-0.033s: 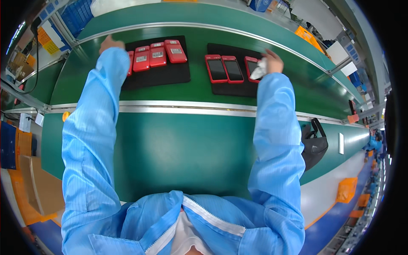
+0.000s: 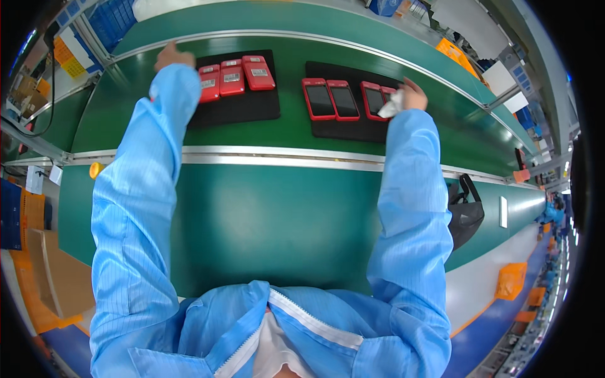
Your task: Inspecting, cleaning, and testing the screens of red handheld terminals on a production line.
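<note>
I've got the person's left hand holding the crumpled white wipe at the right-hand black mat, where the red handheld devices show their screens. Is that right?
Wrong hand: the head view shows the person's right hand holding the crumpled white wipe at the right-hand black mat, where the red handheld devices do show their screens.

Right hand (image 2: 414,96): holds white wad (image 2: 392,104), perhaps cloth | left hand (image 2: 174,57): near red devices (image 2: 232,80)

The head view (fisheye) looks down onto the bench (image 2: 271,220).
</note>
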A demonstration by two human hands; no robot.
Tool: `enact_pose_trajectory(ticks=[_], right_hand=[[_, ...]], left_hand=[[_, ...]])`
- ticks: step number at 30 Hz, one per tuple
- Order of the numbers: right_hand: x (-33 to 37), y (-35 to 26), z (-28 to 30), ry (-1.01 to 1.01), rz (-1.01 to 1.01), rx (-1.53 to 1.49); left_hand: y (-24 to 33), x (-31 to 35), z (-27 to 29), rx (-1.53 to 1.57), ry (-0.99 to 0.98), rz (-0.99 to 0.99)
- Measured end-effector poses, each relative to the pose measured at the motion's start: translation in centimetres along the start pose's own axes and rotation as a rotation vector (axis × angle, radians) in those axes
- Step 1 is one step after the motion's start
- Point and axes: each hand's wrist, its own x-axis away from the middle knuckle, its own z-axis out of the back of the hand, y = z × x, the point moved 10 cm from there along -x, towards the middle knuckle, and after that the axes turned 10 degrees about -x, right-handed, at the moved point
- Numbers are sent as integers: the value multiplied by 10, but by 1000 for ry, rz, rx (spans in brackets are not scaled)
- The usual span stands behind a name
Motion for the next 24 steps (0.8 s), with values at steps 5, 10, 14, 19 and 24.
enact_pose_trajectory(ticks=[5, 10, 14, 19, 24], right_hand=[[-30, 30, 157, 322, -14, 473], [-27, 103, 153, 55, -373, 441], [-35, 105, 161, -107, -305, 643], [0, 85, 148, -138, -504, 568], [43, 47, 135, -253, -464, 587]], left_hand=[[135, 137, -36, 733, -321, -251], [138, 291, -63, 644, -1064, 3], [151, 297, -106, 481, -978, -20], [146, 289, -136, 502, -1192, -85], [122, 311, -88, 886, -1252, 200]])
